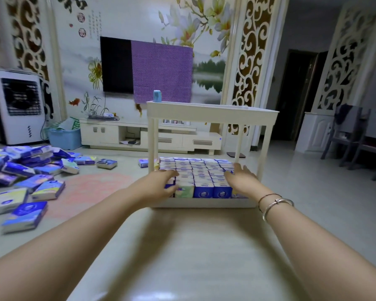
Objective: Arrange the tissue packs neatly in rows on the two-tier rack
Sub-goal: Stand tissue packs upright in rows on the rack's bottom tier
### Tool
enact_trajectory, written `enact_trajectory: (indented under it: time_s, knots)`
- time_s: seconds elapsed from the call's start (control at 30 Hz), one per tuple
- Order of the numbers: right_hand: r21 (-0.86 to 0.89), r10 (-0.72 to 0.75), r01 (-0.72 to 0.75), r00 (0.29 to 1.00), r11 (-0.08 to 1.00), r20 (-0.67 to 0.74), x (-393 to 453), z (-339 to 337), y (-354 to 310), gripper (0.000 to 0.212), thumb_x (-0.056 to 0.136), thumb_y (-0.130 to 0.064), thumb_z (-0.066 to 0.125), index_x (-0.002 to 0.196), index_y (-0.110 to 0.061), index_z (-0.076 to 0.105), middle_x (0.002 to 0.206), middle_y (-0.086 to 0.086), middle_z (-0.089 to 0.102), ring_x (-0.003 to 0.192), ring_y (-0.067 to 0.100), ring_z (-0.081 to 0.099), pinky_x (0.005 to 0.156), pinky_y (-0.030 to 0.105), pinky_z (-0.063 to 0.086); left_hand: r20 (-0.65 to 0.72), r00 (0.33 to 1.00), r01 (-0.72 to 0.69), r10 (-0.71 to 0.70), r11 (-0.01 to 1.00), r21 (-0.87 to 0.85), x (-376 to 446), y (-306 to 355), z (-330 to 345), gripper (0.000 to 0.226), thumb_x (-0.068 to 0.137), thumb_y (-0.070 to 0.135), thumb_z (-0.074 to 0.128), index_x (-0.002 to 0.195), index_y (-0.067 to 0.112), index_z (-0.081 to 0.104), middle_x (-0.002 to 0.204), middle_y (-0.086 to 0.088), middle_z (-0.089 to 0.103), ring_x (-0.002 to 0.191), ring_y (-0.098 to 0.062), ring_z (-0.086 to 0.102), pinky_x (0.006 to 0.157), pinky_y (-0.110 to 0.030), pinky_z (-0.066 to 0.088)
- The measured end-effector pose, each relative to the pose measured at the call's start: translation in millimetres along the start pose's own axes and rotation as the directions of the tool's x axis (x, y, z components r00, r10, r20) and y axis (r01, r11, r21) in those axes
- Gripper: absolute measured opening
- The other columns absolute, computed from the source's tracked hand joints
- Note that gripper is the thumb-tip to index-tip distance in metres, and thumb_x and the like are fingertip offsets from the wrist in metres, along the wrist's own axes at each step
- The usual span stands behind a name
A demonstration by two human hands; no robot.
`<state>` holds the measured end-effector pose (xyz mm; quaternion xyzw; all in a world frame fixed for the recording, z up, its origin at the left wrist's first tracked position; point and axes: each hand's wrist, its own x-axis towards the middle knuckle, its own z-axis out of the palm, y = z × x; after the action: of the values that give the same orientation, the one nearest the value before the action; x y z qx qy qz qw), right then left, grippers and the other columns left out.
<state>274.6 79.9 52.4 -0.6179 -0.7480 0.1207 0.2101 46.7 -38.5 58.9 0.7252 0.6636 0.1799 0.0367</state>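
LOWER TIER: rack [204,204] holds upright tissue packs [195,170] in full rows | UPPER TIER: one pack [157,96], far left | LEFT: loose pile [26,177] on floor, not yet racked | left hand [161,184] curls on near-left packs | right hand [242,178] fingers apart, resting on the rows' right side

Dim, even indoor light. A pale glare patch lies on the floor [161,297] nearest the camera. Wide-angle bending curves the edges, and the forearms there blur softly.
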Motion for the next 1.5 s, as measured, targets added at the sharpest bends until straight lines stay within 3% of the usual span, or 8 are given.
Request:
enact_trajectory:
  time_s: [0.2, 0.43, 0.63, 0.83, 1.0, 1.27, 1.37, 1.5]
  knots:
    - [-0.159, -0.075, 0.077, 0.997, 0.984, 0.018, -1, 12, 4, 0.046, 0.093, -0.039, 0.03, 0.132, -0.016, 0.041, 0.143, 0.011, 0.041, 0.132, 0.029, 0.034, 0.109, 0.044, 0.021, 0.033, 0.999, -0.018, 0.018, 1.0, -0.007, 12, 9, 13, 0.048, 0.097, 0.034, 0.044, 0.144, 0.024, 0.036, 0.147, 0.001, 0.042, 0.138, -0.024, 0.03, 0.104, -0.029, 0.033]
    - [-0.032, -0.362, 0.362, 0.917, 0.932, -0.165, -54, 14, -62, 0.026, 0.091, -0.022, 0.043, 0.111, -0.01, 0.054, 0.109, 0.008, 0.057, 0.099, 0.025, 0.053, 0.083, 0.038, 0.047, -0.132, 0.991, -0.018, -0.002, 0.989, -0.15, -11, -10, -3, 0.036, 0.097, 0.021, 0.046, 0.132, 0.025, 0.052, 0.138, 0.002, 0.051, 0.125, -0.018, 0.048, 0.092, -0.028, 0.039]
    - [0.116, -0.575, 0.576, 0.817, 0.809, -0.048, -100, 54, -153, 0.017, 0.085, -0.016, 0.043, 0.082, -0.013, 0.06, 0.089, 0.006, 0.065, 0.085, 0.026, 0.058, 0.073, 0.04, 0.05, -0.304, 0.925, 0.164, -0.229, 0.96, -0.225, -69, -84, -26, 0.04, 0.081, 0.002, 0.043, 0.089, 0.035, 0.065, 0.107, 0.002, 0.066, 0.103, -0.015, 0.06, 0.081, -0.03, 0.046]
    - [0.251, -0.631, 0.597, 0.771, 0.762, 0.083, -89, 130, -226, 0.017, 0.083, -0.013, 0.047, 0.088, -0.015, 0.063, 0.092, 0.001, 0.066, 0.086, 0.019, 0.058, 0.076, 0.032, 0.048, -0.4, 0.778, 0.455, -0.485, 0.873, -0.174, -125, -182, -41, 0.024, 0.08, 0.029, 0.055, 0.102, 0.024, 0.063, 0.112, -0.005, 0.066, 0.102, -0.027, 0.06, 0.085, -0.035, 0.047]
    - [0.359, -0.717, 0.643, 0.686, 0.676, 0.122, -72, 199, -282, 0.034, 0.085, -0.01, 0.051, 0.119, -0.016, 0.055, 0.124, 0.005, 0.054, 0.117, 0.018, 0.048, 0.092, 0.024, 0.035, -0.278, 0.657, 0.686, -0.701, 0.709, -0.165, -140, -236, -30, 0.075, 0.072, 0.06, 0.066, 0.13, 0.02, 0.043, 0.137, -0.005, 0.049, 0.126, -0.03, 0.047, 0.099, -0.038, 0.041]
    - [0.46, -0.692, 0.582, 0.715, 0.67, 0.104, -44, 257, -347, 0.043, 0.093, -0.017, 0.053, 0.136, -0.014, 0.048, 0.141, 0.008, 0.047, 0.133, 0.022, 0.038, 0.111, 0.031, 0.028, -0.274, 0.66, 0.712, -0.699, 0.699, -0.067, -120, -273, -29, 0.064, 0.082, 0.064, 0.052, 0.13, 0.022, 0.046, 0.136, -0.004, 0.044, 0.124, -0.033, 0.037, 0.104, -0.038, 0.032]
    - [0.426, -0.681, 0.567, 0.71, 0.705, 0.181, -30, 266, -356, 0.05, 0.093, -0.025, 0.056, 0.141, -0.015, 0.045, 0.147, 0.009, 0.04, 0.139, 0.024, 0.031, 0.113, 0.034, 0.025, -0.271, 0.685, 0.663, -0.677, 0.733, -0.155, -120, -277, -24, 0.05, 0.085, 0.054, 0.057, 0.122, 0.02, 0.051, 0.131, -0.005, 0.045, 0.122, -0.029, 0.041, 0.1, -0.032, 0.027]
    - [0.444, -0.645, 0.519, 0.738, 0.731, 0.198, -23, 258, -352, 0.037, 0.086, -0.03, 0.065, 0.121, -0.017, 0.058, 0.132, 0.006, 0.049, 0.123, 0.018, 0.046, 0.091, 0.024, 0.035, -0.322, 0.673, 0.607, -0.666, 0.746, -0.274, -123, -269, -25, 0.042, 0.086, 0.039, 0.064, 0.121, 0.018, 0.051, 0.127, -0.005, 0.044, 0.12, -0.03, 0.044, 0.095, -0.03, 0.031]
